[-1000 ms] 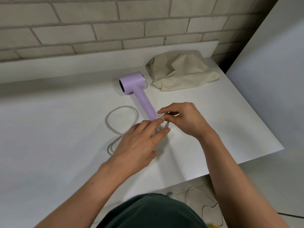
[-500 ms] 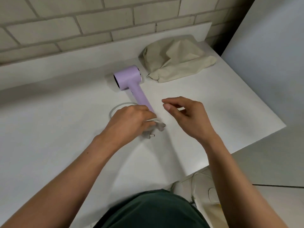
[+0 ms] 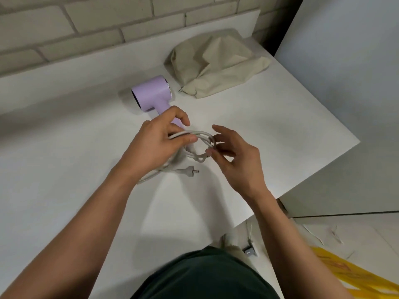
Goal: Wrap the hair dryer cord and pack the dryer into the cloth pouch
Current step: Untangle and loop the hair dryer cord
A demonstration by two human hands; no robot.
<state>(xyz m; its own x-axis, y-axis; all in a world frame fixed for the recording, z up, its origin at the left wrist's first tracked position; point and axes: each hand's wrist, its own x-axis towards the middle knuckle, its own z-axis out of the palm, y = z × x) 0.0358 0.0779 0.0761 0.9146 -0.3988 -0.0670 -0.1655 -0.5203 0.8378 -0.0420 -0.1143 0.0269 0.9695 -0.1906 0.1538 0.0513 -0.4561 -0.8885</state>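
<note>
On the white bench (image 3: 64,190) the grey plug (image 3: 191,170) lies loose. The left hand (image 3: 155,143) grips coiled pale grey cord (image 3: 200,134) against the lilac plastic hair dryer's (image 3: 151,93) handle; the right hand (image 3: 235,156) pinches a loop. The crumpled beige cloth pouch (image 3: 216,63) lies beyond.

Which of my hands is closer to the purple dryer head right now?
Left. The left hand grips the cord just below the dryer head; the right hand sits farther to the right, pinching the cord's loop.

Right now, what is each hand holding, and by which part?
The left hand grips the cord loops against the dryer handle; the right hand pinches the loops' far bend.
</note>
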